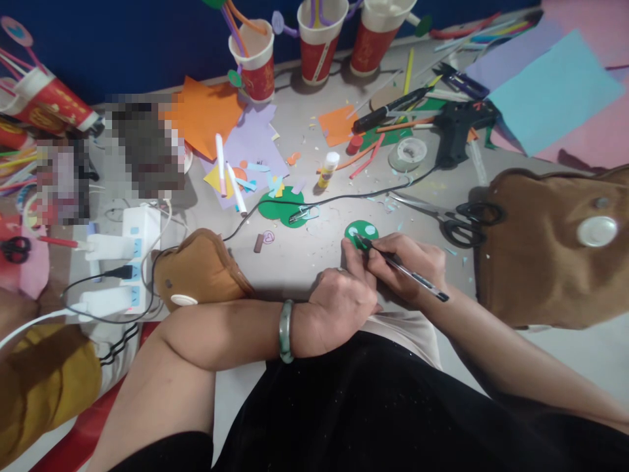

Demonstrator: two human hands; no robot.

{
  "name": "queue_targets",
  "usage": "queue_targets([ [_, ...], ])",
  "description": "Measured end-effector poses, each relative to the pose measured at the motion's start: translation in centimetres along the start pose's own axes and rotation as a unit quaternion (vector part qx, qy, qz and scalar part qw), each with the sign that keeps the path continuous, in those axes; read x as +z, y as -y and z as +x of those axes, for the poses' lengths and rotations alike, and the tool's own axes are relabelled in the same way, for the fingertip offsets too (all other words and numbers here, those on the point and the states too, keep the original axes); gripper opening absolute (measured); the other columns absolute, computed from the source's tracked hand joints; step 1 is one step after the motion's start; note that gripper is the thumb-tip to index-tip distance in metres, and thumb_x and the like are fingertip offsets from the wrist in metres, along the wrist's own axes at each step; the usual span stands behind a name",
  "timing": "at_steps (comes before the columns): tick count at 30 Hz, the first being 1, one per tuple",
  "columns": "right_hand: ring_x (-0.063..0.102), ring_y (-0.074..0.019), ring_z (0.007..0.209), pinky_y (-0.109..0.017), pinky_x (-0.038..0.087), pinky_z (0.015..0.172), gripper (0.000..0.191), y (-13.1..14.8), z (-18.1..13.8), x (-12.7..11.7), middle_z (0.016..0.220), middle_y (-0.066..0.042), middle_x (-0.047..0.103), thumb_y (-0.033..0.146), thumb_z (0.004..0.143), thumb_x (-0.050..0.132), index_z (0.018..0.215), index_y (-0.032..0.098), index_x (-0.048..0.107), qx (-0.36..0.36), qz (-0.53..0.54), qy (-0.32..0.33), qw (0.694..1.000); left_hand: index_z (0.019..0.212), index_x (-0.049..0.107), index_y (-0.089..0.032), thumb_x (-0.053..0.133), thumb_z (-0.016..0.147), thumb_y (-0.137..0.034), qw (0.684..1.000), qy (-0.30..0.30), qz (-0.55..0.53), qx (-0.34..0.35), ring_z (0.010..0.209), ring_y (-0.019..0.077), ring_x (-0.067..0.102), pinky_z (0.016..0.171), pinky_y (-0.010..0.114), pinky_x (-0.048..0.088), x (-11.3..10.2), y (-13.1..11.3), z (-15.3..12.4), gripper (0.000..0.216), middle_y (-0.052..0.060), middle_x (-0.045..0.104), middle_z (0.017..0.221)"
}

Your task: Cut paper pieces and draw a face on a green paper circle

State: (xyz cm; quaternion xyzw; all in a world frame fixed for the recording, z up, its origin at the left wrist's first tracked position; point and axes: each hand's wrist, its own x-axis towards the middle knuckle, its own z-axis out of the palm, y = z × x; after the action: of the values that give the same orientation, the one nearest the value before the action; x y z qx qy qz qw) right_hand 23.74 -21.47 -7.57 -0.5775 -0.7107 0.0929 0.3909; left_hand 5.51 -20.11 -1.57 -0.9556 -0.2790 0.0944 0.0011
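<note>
My right hand [415, 262] grips a pen [417, 278], its tip on a small green paper cutout [362, 225] that carries two pale blue dots. Beside it, my left hand [344, 298] has most fingers curled and its index finger reaching out to hold the cutout's lower edge against the table. A jade-coloured bangle circles the left wrist. Further up lies a larger green paper shape [289, 215], with a black cable and a small clip across it. A glue stick [328, 170] stands upright beyond the hands.
Scissors [449, 218] and a black glue gun [457, 134] lie to the right, near a tape roll [409, 153]. Paper cups [322, 52] stand along the back. A power strip [142, 262] is at left. Brown fabric pouches [550, 249] flank the hands. Paper scraps litter the table.
</note>
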Motion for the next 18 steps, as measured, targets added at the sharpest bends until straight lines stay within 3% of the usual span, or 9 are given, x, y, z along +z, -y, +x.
queue_targets([
  [18,0.070,-0.0163,0.060,-0.029,0.055,0.053,0.007,0.24,0.15,-0.11,0.077,0.001,0.075,0.024,0.099,0.072,0.094,0.028,0.067,-0.023,0.014,0.010,1.000,0.167,0.047,-0.001,0.059,0.108,-0.060,1.000,-0.005,0.007,0.000,0.069,0.0186,0.075,0.059,0.030,0.058,0.28,-0.08,-0.11,0.085,0.040,0.053,0.160],
])
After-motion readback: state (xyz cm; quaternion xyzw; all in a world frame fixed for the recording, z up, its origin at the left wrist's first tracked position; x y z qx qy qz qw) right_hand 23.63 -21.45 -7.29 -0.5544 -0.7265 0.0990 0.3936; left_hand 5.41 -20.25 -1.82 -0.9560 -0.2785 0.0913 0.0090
